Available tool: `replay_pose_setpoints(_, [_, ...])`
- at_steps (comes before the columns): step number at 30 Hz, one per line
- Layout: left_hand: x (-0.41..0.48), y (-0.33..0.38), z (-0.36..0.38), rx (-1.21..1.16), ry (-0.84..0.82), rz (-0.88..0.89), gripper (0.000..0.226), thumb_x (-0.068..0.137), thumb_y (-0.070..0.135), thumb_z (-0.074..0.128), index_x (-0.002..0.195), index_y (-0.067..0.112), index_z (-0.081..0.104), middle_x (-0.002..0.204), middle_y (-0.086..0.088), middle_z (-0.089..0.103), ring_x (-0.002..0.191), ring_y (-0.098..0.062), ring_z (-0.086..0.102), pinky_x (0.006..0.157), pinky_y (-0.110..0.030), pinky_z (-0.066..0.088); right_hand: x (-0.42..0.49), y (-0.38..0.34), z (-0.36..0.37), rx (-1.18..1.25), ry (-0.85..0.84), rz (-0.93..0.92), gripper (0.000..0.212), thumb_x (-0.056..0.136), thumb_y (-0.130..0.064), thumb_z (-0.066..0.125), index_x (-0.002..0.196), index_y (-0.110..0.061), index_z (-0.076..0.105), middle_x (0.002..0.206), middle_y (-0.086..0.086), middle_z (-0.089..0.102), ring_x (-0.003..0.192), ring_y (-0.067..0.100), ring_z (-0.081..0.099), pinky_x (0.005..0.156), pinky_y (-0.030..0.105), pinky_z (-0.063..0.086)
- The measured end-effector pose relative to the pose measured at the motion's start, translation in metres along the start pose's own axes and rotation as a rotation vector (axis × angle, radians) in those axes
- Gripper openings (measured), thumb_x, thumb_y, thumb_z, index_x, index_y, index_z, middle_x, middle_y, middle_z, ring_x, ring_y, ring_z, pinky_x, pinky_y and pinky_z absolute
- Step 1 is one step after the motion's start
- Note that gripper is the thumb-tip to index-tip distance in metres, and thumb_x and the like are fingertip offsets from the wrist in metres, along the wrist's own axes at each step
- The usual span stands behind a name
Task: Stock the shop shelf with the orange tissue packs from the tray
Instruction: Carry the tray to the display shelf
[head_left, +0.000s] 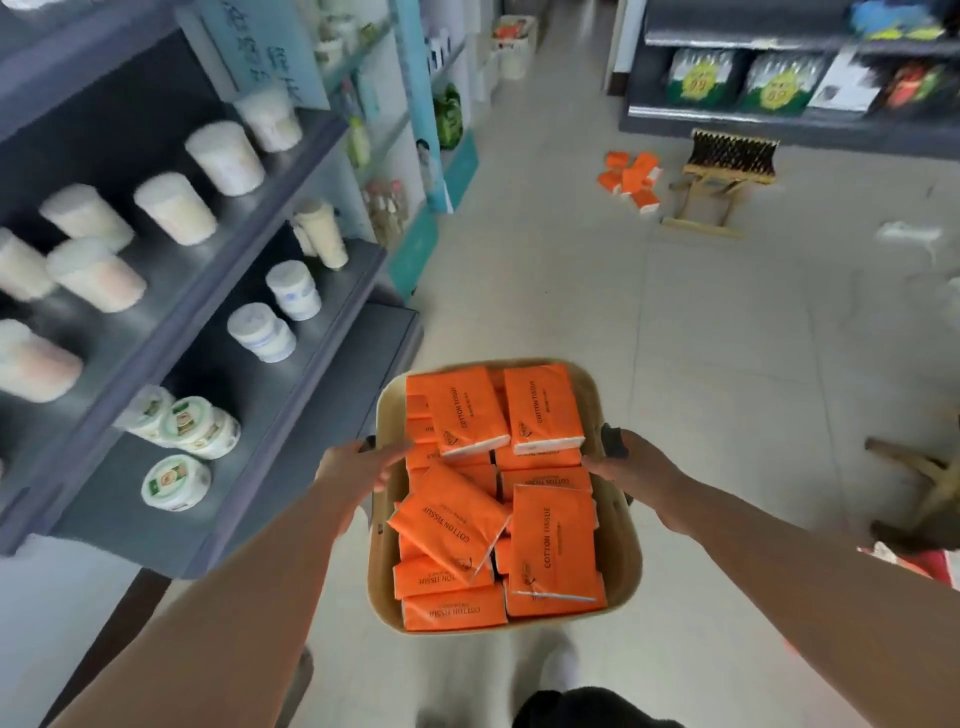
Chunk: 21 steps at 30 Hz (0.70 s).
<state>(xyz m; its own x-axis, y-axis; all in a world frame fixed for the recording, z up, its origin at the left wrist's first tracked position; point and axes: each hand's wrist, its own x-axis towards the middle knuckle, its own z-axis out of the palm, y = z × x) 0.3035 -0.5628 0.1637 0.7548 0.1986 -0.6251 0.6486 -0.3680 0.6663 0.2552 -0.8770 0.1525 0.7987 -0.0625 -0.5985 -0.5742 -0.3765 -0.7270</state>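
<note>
Carrying the load level is the step in hand. The orange tissue packs (511, 499) lie between our two hands, piled loosely inside the beige tray (621, 551), several tilted across one another. Our right hand (623, 465) is wrapped round the dark side handle (612, 440). Our left hand (358, 465) holds the opposite rim with fingers reaching over it toward the packs; we cannot tell whether they curl. The tray looks full, so we judge shelving not yet begun.

Hold both wrists at equal height. The glossy film wrappers look slippery, and the top packs, flat soft-cornered rectangles, could slide off. The tray appears rigid and smooth, with rounded corners.

Outward of the left hand stands the grey shelf (332, 374), bearing round white tubs (176, 480). Bring the tray close alongside it before freeing either hand.
</note>
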Motion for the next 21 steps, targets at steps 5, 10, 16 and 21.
replay_pose_setpoints(5, [0.037, 0.096, 0.061, 0.029, -0.077, 0.061, 0.037, 0.073, 0.041, 0.078, 0.078, 0.007, 0.063, 0.07, -0.009, 0.057, 0.063, -0.017, 0.05, 0.062, -0.025, 0.042, 0.042, -0.006, -0.082, 0.084, 0.127, 0.039, 0.023, 0.084, -0.03, 0.066, 0.093, -0.011, 0.057, 0.086, 0.007, 0.065, 0.084, 0.022, 0.061, 0.063, 0.026, 0.044])
replay_pose_setpoints(10, [0.088, 0.184, 0.119, 0.046, -0.168, 0.139, 0.04, 0.075, 0.039, 0.078, 0.066, 0.012, 0.049, 0.062, -0.006, 0.048, 0.057, -0.016, 0.042, 0.061, -0.022, 0.038, 0.093, -0.017, -0.155, 0.172, 0.237, 0.084, 0.023, 0.077, -0.031, 0.068, 0.084, -0.017, 0.052, 0.076, 0.002, 0.056, 0.075, 0.021, 0.055, 0.062, 0.028, 0.042])
replay_pose_setpoints(16, [0.157, 0.302, 0.188, 0.114, -0.272, 0.23, 0.047, 0.068, 0.047, 0.08, 0.066, 0.01, 0.051, 0.062, -0.005, 0.053, 0.059, -0.017, 0.047, 0.062, -0.027, 0.041, 0.153, -0.039, -0.235, 0.251, 0.388, 0.186, 0.044, 0.07, -0.038, 0.068, 0.108, -0.018, 0.06, 0.097, 0.006, 0.068, 0.091, 0.026, 0.064, 0.061, 0.031, 0.049])
replay_pose_setpoints(21, [0.198, 0.404, 0.249, 0.129, -0.29, 0.286, 0.045, 0.067, 0.046, 0.081, 0.079, 0.008, 0.06, 0.066, -0.005, 0.056, 0.059, -0.016, 0.05, 0.067, -0.031, 0.044, 0.2, -0.06, -0.309, 0.339, 0.494, 0.214, 0.051, 0.069, -0.04, 0.071, 0.115, -0.021, 0.059, 0.101, 0.002, 0.067, 0.092, 0.024, 0.065, 0.071, 0.036, 0.055])
